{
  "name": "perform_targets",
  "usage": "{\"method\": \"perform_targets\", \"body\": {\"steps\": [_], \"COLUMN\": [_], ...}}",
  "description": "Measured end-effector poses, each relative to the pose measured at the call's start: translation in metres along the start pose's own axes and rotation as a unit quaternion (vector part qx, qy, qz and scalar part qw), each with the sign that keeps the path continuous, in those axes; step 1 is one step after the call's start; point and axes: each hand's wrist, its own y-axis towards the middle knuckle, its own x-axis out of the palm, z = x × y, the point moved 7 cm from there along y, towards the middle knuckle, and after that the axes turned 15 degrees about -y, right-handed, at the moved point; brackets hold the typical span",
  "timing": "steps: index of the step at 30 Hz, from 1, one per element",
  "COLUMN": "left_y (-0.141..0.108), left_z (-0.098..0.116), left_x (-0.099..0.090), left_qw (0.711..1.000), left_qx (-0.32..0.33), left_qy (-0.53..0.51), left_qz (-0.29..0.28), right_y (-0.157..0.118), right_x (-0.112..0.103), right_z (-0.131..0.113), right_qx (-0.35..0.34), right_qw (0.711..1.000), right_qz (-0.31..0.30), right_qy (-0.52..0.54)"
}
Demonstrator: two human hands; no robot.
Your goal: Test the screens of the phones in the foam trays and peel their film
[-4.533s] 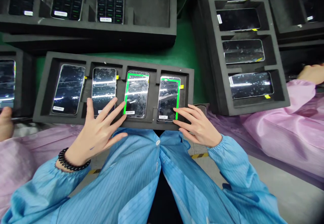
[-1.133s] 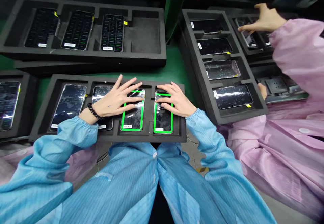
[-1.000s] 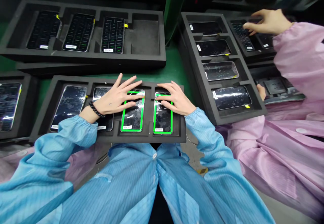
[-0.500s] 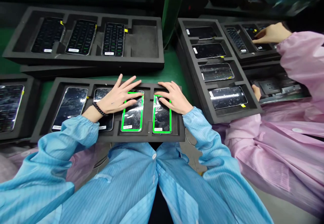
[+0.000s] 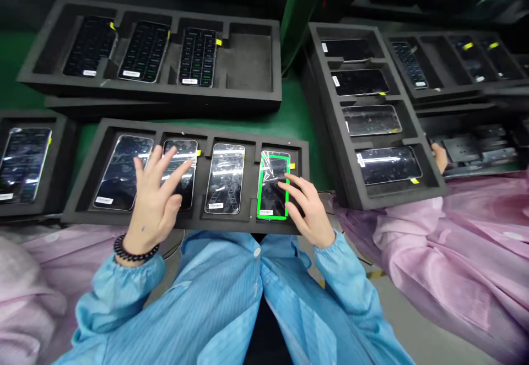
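Observation:
A dark foam tray lies in front of me with smartphones side by side in its compartments. My left hand, fingers spread, hovers over the left part of the tray, partly covering the second phone and the edge of the leftmost phone. My right hand has its fingers apart at the right edge of the rightmost phone, whose screen shows a bright green border. Between the hands, the third phone shows a grid of thin lines on a dark screen.
Behind is another foam tray with three phones. A stacked tray with several phones stands to the right, beside a co-worker's pink sleeve and hand. At far left, a phone lies in another tray.
My left hand has moved left, off the third phone, and my right hand has shifted down to its phone's right edge. The third phone's green border is gone. The co-worker's reaching arm has withdrawn.

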Motion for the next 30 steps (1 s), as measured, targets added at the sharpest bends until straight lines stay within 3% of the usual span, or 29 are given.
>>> {"method": "perform_targets", "body": {"steps": [3, 7, 13, 18, 24, 30], "left_y": [-0.024, -0.033, -0.01, 0.012, 0.015, 0.015], "left_z": [-0.006, -0.007, -0.01, -0.01, -0.009, -0.008], "left_x": [0.012, 0.023, 0.035, 0.045, 0.043, 0.042], "left_qw": [1.0, 0.999, 0.998, 0.999, 0.999, 0.998], "left_qx": [-0.019, -0.02, -0.052, -0.031, -0.044, -0.048], "left_qy": [0.011, 0.038, 0.02, 0.016, -0.009, -0.026], "left_qz": [0.007, 0.002, -0.032, -0.032, -0.018, -0.011], "right_y": [-0.015, -0.022, -0.002, 0.022, 0.01, -0.024], "right_x": [0.01, 0.011, 0.002, 0.001, 0.007, -0.013], "right_z": [-0.007, -0.007, 0.011, 0.025, 0.011, -0.002], "right_qx": [0.025, 0.077, 0.114, 0.122, 0.075, -0.029], "right_qw": [1.0, 0.995, 0.988, 0.986, 0.996, 0.997], "right_qz": [0.017, 0.062, 0.069, 0.067, -0.003, -0.02], "right_qy": [-0.003, -0.016, -0.071, -0.087, -0.044, -0.064]}}
